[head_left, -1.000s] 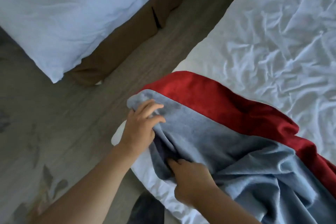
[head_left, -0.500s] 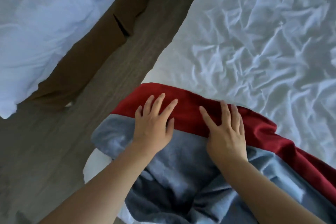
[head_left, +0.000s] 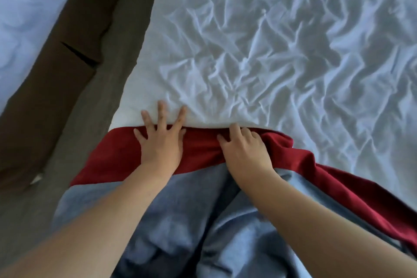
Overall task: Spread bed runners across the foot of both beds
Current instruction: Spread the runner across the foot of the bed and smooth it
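My left hand point(head_left: 161, 142) lies flat with fingers spread wide on the red band of the bed runner point(head_left: 112, 160), its fingertips reaching onto the wrinkled white sheet point(head_left: 270, 52). My right hand point(head_left: 244, 153), fingers curled, grips the runner's bunched red edge at centre frame. The runner's grey-blue part fills the bottom of the frame. The second bed point(head_left: 27, 18) sits at upper left.

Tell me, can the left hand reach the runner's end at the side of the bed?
Probably yes. The left hand lies flat on the bed runner, and the runner's left end is just beside it, with only smooth cloth between and nothing in the way.
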### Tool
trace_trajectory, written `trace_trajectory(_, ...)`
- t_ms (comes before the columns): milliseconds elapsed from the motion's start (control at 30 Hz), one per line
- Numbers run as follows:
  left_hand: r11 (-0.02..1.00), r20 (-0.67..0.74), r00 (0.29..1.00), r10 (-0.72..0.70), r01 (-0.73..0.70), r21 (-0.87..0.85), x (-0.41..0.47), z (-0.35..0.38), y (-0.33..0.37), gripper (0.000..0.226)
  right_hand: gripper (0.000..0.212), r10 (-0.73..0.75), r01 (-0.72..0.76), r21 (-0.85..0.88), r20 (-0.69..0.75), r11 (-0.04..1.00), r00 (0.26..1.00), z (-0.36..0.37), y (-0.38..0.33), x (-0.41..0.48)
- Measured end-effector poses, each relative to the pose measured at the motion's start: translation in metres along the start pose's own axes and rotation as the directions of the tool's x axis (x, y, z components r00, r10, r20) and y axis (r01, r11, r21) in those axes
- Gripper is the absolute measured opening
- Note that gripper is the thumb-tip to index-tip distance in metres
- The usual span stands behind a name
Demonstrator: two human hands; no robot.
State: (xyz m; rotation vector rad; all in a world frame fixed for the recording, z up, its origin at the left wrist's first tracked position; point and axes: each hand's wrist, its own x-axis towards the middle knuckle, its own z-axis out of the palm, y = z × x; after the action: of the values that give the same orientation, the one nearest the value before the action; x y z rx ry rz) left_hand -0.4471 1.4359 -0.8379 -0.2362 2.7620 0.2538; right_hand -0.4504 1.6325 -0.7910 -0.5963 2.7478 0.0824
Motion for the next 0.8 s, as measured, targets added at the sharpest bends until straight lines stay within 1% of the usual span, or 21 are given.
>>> trace_trajectory(33,0.999,-0.017,0.999,0.031,-0.031,-0.006,0.008,-0.007,0.008,0.059,0.037,0.067,-0.067,-0.031,-0.012,0.997,0.998,-0.006,0.01,0.007)
trace_trajectory(100,0.992,-0.077,0.989,0.128,-0.128,0.004,0.024,-0.019,0.027,0.058,0.034,0.226,-0.224,-0.08,0.014,0.971,0.974,-0.017,0.04,0.016)
trace_trajectory(167,0.967,-0.141,0.956,0.255,-0.25,0.056,0.034,-0.026,0.044,0.059,0.035,0.384,-0.376,-0.116,0.048,0.919,0.922,-0.019,0.073,0.014)
trace_trajectory(200,0.945,-0.161,0.932,0.326,-0.315,0.092,0.035,-0.026,0.05,0.058,0.038,0.434,-0.425,-0.127,0.058,0.896,0.899,-0.014,0.086,0.01)
trace_trajectory(267,0.907,-0.16,0.894,0.418,-0.401,0.131,0.028,-0.018,0.057,0.058,0.049,0.451,-0.438,-0.142,0.077,0.888,0.889,-0.002,0.099,-0.001)
trace_trajectory(333,0.916,-0.124,0.909,0.399,-0.389,0.094,0.013,-0.006,0.054,0.056,0.061,0.426,-0.414,-0.131,0.088,0.901,0.9,0.009,0.095,-0.009)
trace_trajectory(400,0.934,-0.092,0.93,0.356,-0.35,0.078,-0.006,0.006,0.043,0.054,0.064,0.399,-0.387,-0.136,0.074,0.912,0.914,0.014,0.083,-0.01)
trace_trajectory(467,0.938,-0.078,0.936,0.342,-0.336,0.082,-0.024,0.012,0.027,0.052,0.065,0.351,-0.345,-0.119,0.039,0.931,0.935,0.014,0.066,-0.011)
trace_trajectory(500,0.942,-0.075,0.94,0.332,-0.326,0.08,-0.033,0.013,0.018,0.052,0.068,0.302,-0.3,-0.075,0.022,0.951,0.953,0.012,0.055,-0.012)
trace_trajectory(533,0.947,-0.075,0.946,0.317,-0.311,0.079,-0.041,0.012,0.008,0.052,0.072,0.235,-0.234,-0.018,0.01,0.972,0.972,0.008,0.04,-0.014)
trace_trajectory(600,0.96,-0.079,0.958,0.275,-0.269,0.073,-0.056,0.01,-0.015,0.052,0.076,0.06,-0.055,0.106,-0.046,0.993,0.997,0.003,0.001,-0.021)
trace_trajectory(633,0.967,-0.074,0.966,0.25,-0.244,0.071,-0.064,0.007,-0.028,0.052,0.074,-0.031,0.043,0.162,-0.078,0.986,0.997,0.003,-0.021,-0.025)
trace_trajectory(700,0.977,-0.051,0.978,0.203,-0.199,0.078,-0.078,0.0,-0.055,0.055,0.07,-0.199,0.215,0.252,-0.089,0.944,0.976,0.006,-0.068,-0.036)
trace_trajectory(733,0.981,-0.044,0.983,0.179,-0.175,0.081,-0.084,-0.004,-0.068,0.056,0.069,-0.266,0.282,0.282,-0.093,0.917,0.959,0.008,-0.09,-0.041)
trace_trajectory(800,0.993,-0.058,0.993,0.107,-0.103,0.06,-0.095,-0.011,-0.093,0.06,0.067,-0.351,0.372,0.313,-0.125,0.874,0.928,0.01,-0.127,-0.049)
